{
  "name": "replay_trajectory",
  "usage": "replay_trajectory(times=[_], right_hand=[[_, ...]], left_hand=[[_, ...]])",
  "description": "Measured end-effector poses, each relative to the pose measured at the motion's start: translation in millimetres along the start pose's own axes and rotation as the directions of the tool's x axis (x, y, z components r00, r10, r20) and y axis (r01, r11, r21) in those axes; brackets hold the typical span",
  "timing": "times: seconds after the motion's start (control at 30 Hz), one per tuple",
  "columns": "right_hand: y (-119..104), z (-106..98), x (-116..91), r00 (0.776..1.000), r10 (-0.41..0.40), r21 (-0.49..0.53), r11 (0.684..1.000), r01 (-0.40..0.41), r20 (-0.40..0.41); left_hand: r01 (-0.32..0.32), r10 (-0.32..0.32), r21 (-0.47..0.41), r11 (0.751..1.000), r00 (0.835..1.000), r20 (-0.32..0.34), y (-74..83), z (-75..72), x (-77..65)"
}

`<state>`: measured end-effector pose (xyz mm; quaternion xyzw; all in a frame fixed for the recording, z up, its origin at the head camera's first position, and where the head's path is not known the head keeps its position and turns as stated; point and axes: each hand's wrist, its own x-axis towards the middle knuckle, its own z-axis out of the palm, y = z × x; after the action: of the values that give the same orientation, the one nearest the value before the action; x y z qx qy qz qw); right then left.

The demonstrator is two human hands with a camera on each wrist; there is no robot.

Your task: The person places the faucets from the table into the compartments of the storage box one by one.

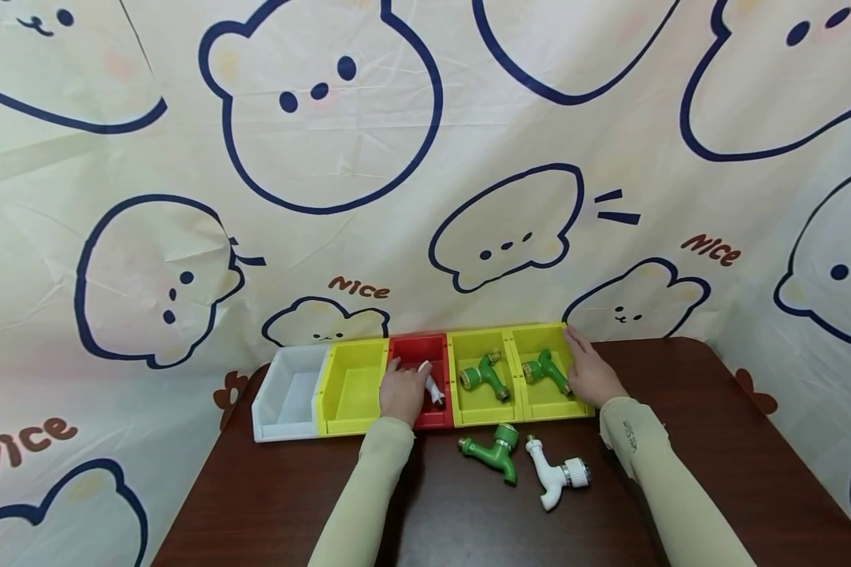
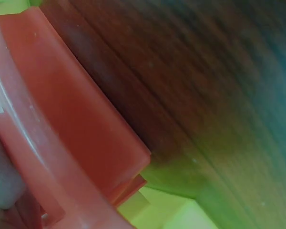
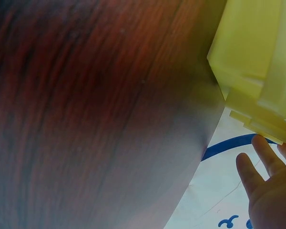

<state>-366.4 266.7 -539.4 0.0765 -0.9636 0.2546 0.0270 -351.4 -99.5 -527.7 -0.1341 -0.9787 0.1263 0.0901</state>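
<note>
My left hand [image 1: 403, 391] reaches into the red bin [image 1: 436, 419] and holds a white tap [image 1: 434, 387]; part of the tap is hidden by the hand. In the left wrist view the red bin wall [image 2: 81, 105] is close, with a bit of the hand [image 2: 5, 181] at the lower left. My right hand [image 1: 592, 372] rests against the right end of the yellow bin [image 1: 560, 411], its fingers extended in the right wrist view. That bin holds a green tap [image 1: 548, 370]; the neighbouring yellow bin [image 1: 468, 413] holds another green tap [image 1: 488, 376].
To the left, a yellow bin [image 1: 354, 378] and a white bin [image 1: 291, 402] continue the row. In front, a green tap [image 1: 492, 455] and a white tap [image 1: 556, 475] lie on the dark wooden table [image 1: 468, 528]. A patterned cloth [image 1: 397, 252] hangs behind.
</note>
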Motion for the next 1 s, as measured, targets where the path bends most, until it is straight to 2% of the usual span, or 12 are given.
replay_trajectory(times=[0.27,0.73,1.0], right_hand=[[0.4,2.1,-2.1,1.0,0.012,-0.001,1.0,-0.012,0.004],[-0.4,-2.9,0.4,1.0,0.011,0.006,1.0,-0.011,0.017],[2.0,-1.3,0.5,1.0,-0.016,0.006,1.0,0.016,0.001]], left_hand=[[-0.004,0.002,0.025,1.0,0.999,0.053,1.8,2.3,1.2],[0.031,-0.032,0.016,0.999,0.999,0.035,3.1,2.8,4.7],[0.029,-0.03,0.015,0.999,0.999,0.027,4.1,1.9,3.5]])
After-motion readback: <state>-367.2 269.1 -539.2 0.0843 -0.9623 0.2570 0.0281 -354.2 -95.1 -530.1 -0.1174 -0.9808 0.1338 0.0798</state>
